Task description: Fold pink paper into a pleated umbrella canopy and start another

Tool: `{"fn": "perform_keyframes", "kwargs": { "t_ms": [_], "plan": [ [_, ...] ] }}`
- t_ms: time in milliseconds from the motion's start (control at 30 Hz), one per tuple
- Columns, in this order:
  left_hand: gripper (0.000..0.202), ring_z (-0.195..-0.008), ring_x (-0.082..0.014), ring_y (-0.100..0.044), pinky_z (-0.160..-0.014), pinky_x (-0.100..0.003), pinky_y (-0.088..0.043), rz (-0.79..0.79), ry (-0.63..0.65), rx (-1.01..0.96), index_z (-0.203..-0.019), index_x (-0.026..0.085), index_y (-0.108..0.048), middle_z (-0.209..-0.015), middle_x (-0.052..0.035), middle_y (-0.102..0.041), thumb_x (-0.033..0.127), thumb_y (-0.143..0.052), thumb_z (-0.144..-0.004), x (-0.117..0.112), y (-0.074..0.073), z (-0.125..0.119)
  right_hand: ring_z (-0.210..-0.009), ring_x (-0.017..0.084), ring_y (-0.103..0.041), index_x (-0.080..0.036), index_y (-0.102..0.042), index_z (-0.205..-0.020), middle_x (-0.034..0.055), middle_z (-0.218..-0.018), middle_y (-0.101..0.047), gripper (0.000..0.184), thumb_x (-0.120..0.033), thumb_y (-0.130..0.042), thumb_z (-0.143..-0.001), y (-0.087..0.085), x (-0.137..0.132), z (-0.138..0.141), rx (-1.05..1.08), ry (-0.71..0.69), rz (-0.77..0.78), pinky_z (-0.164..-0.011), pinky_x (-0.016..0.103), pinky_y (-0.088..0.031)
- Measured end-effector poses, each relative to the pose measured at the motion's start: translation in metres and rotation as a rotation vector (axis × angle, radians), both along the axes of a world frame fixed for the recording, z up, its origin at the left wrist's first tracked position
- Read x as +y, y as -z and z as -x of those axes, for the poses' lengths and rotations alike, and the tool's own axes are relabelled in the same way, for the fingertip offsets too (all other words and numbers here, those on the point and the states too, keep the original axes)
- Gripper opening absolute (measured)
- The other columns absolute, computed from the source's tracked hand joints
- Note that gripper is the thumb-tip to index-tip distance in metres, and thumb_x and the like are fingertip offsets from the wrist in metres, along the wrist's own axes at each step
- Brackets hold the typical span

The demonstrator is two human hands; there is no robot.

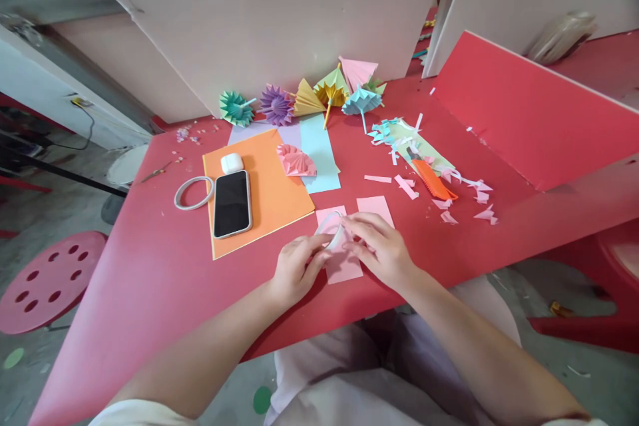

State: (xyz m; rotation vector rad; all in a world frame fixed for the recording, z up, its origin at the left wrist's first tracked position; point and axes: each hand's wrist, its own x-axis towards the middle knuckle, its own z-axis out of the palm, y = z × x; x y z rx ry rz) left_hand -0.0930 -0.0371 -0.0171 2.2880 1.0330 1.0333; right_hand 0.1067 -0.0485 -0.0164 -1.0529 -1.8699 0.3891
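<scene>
Between both hands, tilted up over the pink paper strip (344, 269), is a narrow white ring that looks like a roll of tape (337, 237). My left hand (298, 267) pinches its lower left side, with the thumb and index finger at the rim. At its upper right edge, the fingertips of my right hand (382, 249) are closed on the roll. A second pink paper piece (375, 208) lies just beyond my right hand. Farther left, a folded pink paper fan (297, 161) rests on light blue paper (321, 150) and orange sheets (272, 196).
A phone (232, 205) and white earbud case (232, 163) lie on the orange sheets, beside another white ring (194, 193). Several folded paper umbrellas (362, 101) stand at the back. An orange utility knife (433, 180) lies among paper scraps at right, before a red board (529, 106).
</scene>
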Motion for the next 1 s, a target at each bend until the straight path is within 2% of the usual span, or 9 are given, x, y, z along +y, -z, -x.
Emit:
{"fn": "perform_keyframes", "kwargs": {
  "t_ms": [133,333,467,667,833,1000],
  "plan": [
    [0.018,-0.054,-0.0108,-0.061,-0.059,-0.022,-0.049,-0.121,0.076,0.0,-0.099,0.019,-0.056,-0.065,-0.0003,-0.067,0.03,-0.043,-0.094,0.001,-0.004,-0.005,-0.09,0.015,-0.063,-0.033,-0.047,-0.131,0.0075,-0.113,-0.056,0.047,-0.023,-0.057,-0.086,0.003,-0.004,0.004,0.117,-0.046,-0.052,-0.073,0.026,-0.058],
    [0.016,-0.053,-0.0104,-0.057,-0.057,-0.021,-0.046,-0.231,0.116,-0.012,-0.101,0.016,-0.056,-0.063,0.0003,-0.065,0.027,-0.047,-0.092,0.004,-0.003,-0.007,-0.093,0.016,-0.065,-0.026,-0.061,-0.115,0.0072,-0.105,-0.063,0.035,-0.016,-0.061,-0.082,-0.001,-0.002,0.008,0.156,-0.012,-0.157,-0.074,0.027,-0.058],
    [0.016,-0.053,-0.0103,-0.057,-0.056,-0.021,-0.046,-0.243,0.112,-0.018,-0.102,0.015,-0.056,-0.062,0.0005,-0.064,0.025,-0.048,-0.091,0.003,-0.002,-0.007,-0.089,0.016,-0.066,-0.022,-0.064,-0.11,0.0091,-0.103,-0.066,0.032,-0.012,-0.064,-0.079,-0.003,-0.003,0.011,0.128,0.043,-0.231,-0.072,0.026,-0.059],
    [0.021,-0.056,-0.011,-0.059,-0.058,-0.022,-0.049,-0.255,0.139,-0.022,-0.107,0.015,-0.054,-0.067,-0.0015,-0.066,0.027,-0.051,-0.09,0.002,-0.004,-0.008,-0.09,0.017,-0.067,-0.017,-0.065,-0.11,0.0124,-0.104,-0.067,0.037,-0.004,-0.066,-0.075,-0.003,-0.007,0.014,0.104,0.093,-0.343,-0.078,0.027,-0.06],
    [0.034,-0.06,-0.0118,-0.06,-0.06,-0.024,-0.051,-0.209,0.206,-0.047,-0.116,0.014,-0.051,-0.072,-0.0033,-0.066,0.009,-0.046,-0.083,0.001,-0.004,-0.009,-0.094,0.018,-0.067,-0.017,-0.061,-0.112,0.0131,-0.109,-0.067,0.041,-0.003,-0.067,-0.074,-0.001,-0.007,0.013,0.122,0.099,-0.368,-0.08,0.029,-0.06],
    [0.039,-0.063,-0.0126,-0.061,-0.063,-0.026,-0.052,-0.178,0.234,-0.065,-0.12,0.013,-0.05,-0.073,-0.0048,-0.067,0.005,-0.047,-0.082,0.001,-0.003,-0.009,-0.087,0.017,-0.065,-0.021,-0.061,-0.097,0.009,-0.099,-0.068,0.028,-0.005,-0.066,-0.075,-0.004,-0.005,0.012,0.137,0.104,-0.364,-0.071,0.032,-0.06]
  ]
}}
